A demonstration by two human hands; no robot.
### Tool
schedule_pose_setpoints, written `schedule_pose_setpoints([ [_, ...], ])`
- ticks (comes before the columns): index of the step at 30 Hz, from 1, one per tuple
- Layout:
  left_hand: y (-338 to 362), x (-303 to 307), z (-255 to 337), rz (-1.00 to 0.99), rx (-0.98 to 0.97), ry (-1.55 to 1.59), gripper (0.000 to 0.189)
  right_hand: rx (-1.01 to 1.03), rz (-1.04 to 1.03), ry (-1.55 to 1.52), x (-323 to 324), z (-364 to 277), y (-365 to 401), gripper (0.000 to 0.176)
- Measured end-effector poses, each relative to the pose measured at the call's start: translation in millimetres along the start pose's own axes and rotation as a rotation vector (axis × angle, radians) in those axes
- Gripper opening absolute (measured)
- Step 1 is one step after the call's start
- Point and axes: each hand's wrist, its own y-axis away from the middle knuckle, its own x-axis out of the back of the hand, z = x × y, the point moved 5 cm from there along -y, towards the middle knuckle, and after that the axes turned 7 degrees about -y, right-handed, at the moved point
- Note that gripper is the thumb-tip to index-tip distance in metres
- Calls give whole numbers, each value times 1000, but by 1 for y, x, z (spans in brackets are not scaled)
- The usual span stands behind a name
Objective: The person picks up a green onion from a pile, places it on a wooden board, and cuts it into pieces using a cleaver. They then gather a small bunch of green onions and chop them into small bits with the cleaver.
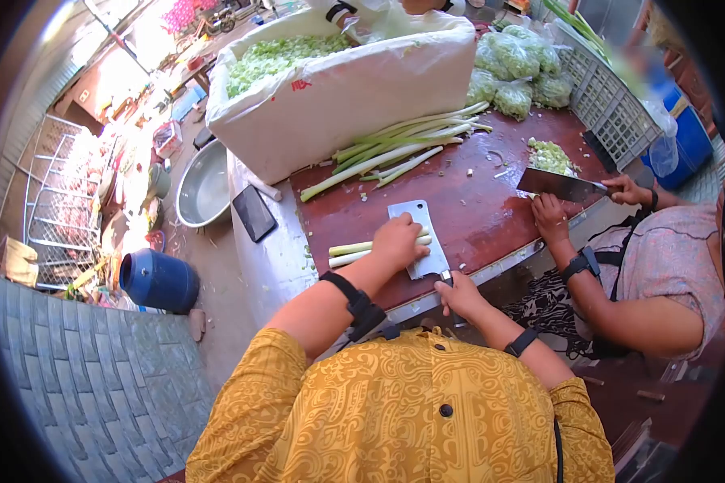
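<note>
My left hand (399, 243) is closed over cut lengths of green onion (353, 251), whose pale stalks stick out to its left. A cleaver (435, 259) is in my right hand (462, 295), its handle gripped and its broad blade showing its flat face beside and beyond my left hand. Whether the edge touches the stalks is hidden by my fingers. Farther back on the red-brown table (483, 209) lies a pile of whole green onions (395, 149).
A white foam box (338, 109) of chopped greens stands behind. Bagged greens (511, 60) and a grey crate (612, 92) are at the back right. A co-worker on the right holds another cleaver (560, 183) by chopped onion (551, 155). A phone (254, 213) lies left.
</note>
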Motion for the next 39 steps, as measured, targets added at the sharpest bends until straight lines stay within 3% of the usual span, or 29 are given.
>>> schedule_pose_setpoints([
  [3,-14,-11,5,-126,104,-45,43,21,-55,-80,2,5,0,15],
  [12,-43,-14,0,-501,46,-174,43,-137,-264,-686,8,30,11,16],
  [18,-20,-16,12,-66,-89,-162,24,-215,-325,-723,0,40,10,13],
  [22,-5,-21,24,109,-136,-368,10,-241,-295,-737,-6,40,12,12],
  [30,-3,-28,23,110,-89,-297,10,-170,-185,-505,-15,29,12,11],
  [39,-3,-23,24,136,-48,-277,10,-138,-172,-475,-29,12,13,8],
])
